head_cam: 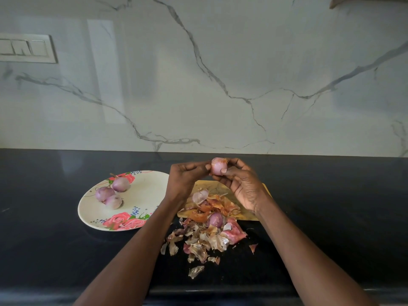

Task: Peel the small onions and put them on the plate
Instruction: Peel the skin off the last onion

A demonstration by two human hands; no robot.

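Onion (218, 166): round, glossy pink | pinched by left hand (185, 181), right hand (240, 184)

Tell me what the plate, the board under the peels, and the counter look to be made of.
Plate: glossy cream with printed roses, melamine or glazed ceramic, cannot tell which. Board: yellowish tan with a grain-like pattern, probably wood or bamboo, matte. Counter: black polished stone, probably granite, judging by its soft reflections.
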